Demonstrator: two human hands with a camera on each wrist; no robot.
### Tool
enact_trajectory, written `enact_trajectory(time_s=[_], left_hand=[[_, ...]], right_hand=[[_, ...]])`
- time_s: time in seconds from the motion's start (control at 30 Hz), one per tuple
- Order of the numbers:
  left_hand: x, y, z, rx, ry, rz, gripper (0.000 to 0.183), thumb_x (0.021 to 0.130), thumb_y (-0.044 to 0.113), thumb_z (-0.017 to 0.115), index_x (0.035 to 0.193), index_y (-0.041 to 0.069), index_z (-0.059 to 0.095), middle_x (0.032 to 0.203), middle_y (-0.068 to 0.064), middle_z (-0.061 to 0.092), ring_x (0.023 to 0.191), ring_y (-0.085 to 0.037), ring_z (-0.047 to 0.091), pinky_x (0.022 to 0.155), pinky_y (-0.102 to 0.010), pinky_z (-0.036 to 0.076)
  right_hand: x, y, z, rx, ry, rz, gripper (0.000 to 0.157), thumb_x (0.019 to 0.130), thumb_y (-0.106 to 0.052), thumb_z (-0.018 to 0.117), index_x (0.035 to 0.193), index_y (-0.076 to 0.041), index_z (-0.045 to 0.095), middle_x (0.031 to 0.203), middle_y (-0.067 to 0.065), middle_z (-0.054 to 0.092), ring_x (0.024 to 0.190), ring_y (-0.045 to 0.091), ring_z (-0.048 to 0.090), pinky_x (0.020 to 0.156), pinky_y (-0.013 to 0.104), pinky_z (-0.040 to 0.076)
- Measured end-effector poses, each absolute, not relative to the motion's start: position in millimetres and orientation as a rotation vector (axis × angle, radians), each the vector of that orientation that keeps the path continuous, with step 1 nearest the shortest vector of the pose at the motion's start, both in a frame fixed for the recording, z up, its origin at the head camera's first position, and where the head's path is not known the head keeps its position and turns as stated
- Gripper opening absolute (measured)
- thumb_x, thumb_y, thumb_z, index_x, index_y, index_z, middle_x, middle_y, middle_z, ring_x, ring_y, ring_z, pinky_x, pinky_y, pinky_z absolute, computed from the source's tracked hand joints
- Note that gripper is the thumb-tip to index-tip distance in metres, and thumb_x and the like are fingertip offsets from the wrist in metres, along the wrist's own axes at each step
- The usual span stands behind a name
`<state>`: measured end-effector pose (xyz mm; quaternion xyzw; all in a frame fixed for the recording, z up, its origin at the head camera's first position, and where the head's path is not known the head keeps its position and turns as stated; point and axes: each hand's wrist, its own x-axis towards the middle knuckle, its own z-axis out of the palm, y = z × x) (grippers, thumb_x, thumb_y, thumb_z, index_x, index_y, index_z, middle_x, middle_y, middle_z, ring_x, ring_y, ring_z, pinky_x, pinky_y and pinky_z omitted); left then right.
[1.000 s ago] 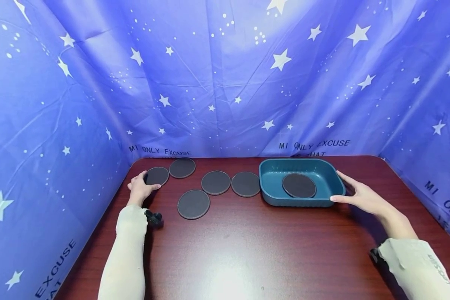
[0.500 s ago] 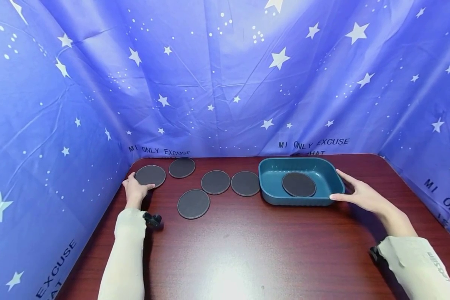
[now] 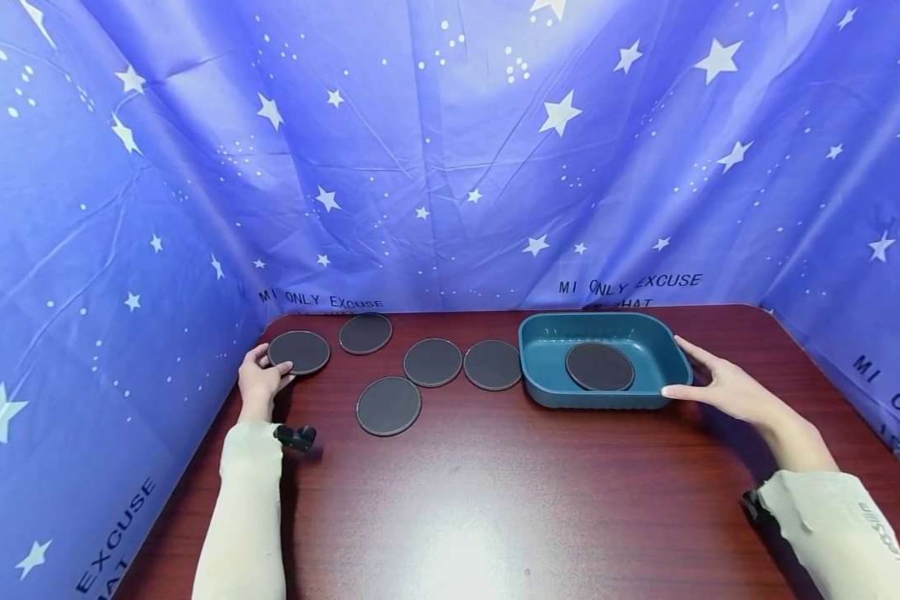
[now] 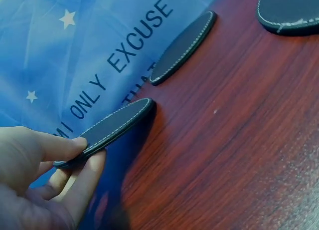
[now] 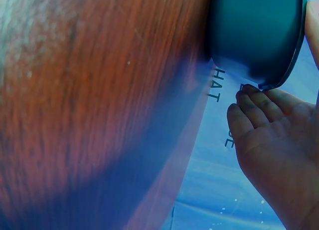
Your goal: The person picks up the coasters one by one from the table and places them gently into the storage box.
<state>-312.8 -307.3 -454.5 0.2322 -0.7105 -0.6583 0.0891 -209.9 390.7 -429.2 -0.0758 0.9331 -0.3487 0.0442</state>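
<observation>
In the head view my left hand [image 3: 260, 379] is at the table's far left. It pinches a round black coaster [image 4: 115, 121] with pale edge stitching, thumb on top and fingers beneath; in the left wrist view the coaster is tilted, its far edge raised over a shadow. At the right, my right hand [image 3: 731, 392] holds the corner of a teal rectangular basin [image 3: 600, 400], thumb on the near rim and fingers along the right end. Inside the basin lies another black coaster [image 3: 600, 367].
Several more coasters lie flat between hand and basin: a back one [image 3: 365, 333], a front one [image 3: 388, 406], a middle one [image 3: 432, 362], and one beside the basin [image 3: 492, 365]. A blue starry curtain [image 3: 450, 167] borders the red-brown wooden table [image 3: 532, 500].
My left hand has shifted left and slid the coaster leftward, away from the back coaster; its thumb now lies over the coaster's near edge. The right hand and basin have stayed put.
</observation>
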Motion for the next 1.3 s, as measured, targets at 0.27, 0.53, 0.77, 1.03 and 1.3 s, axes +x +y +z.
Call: enact_trajectory(time_s=[0.27,0.53,0.77,1.03,1.3], left_hand=[[-309,-306,-450,0.700,-2.039,-2.042,0.077,0.089,-0.015,0.059,0.156,0.007,0.028,0.143,-0.015,0.042,0.066,0.002,0.061,0.061,-0.015,0.059],[-307,-303,-447,0.689,-1.955,-2.137,0.073,0.092,-0.013,0.057,0.156,0.008,0.029,0.144,-0.016,0.045,0.063,0.003,0.064,0.061,-0.016,0.059],[-306,-295,-444,0.645,-1.963,-2.166,0.073,0.092,-0.011,0.058,0.156,0.007,0.027,0.134,-0.011,0.049,0.067,0.003,0.064,0.065,-0.016,0.060],[-306,-282,-437,0.565,-1.873,-2.322,0.070,0.093,-0.011,0.056,0.155,0.007,0.028,0.123,-0.003,0.053,0.074,0.000,0.066,0.069,-0.017,0.061],[-304,-270,-431,0.501,-1.846,-2.392,0.069,0.094,-0.010,0.056,0.155,0.008,0.028,0.110,0.003,0.054,0.075,0.000,0.067,0.073,-0.019,0.061]], right_hand=[[-211,391,-430,-0.244,2.846,-1.098,0.095,0.090,-0.032,0.073,0.161,-0.010,0.013,0.156,0.031,0.033,0.131,0.043,0.043,0.080,-0.004,0.032],[-212,390,-430,-0.257,2.837,-1.111,0.096,0.090,-0.032,0.074,0.161,-0.009,0.013,0.157,0.031,0.031,0.133,0.049,0.039,0.080,-0.005,0.030],[-212,391,-430,-0.248,2.852,-1.086,0.096,0.090,-0.033,0.073,0.161,-0.010,0.013,0.157,0.031,0.030,0.135,0.051,0.037,0.079,-0.005,0.027],[-212,391,-429,-0.245,2.859,-1.069,0.096,0.090,-0.033,0.073,0.161,-0.010,0.013,0.156,0.032,0.032,0.133,0.050,0.039,0.089,0.008,0.039],[-212,391,-430,-0.258,2.864,-1.080,0.094,0.090,-0.031,0.073,0.160,-0.009,0.014,0.156,0.032,0.032,0.131,0.047,0.040,0.081,-0.002,0.031]])
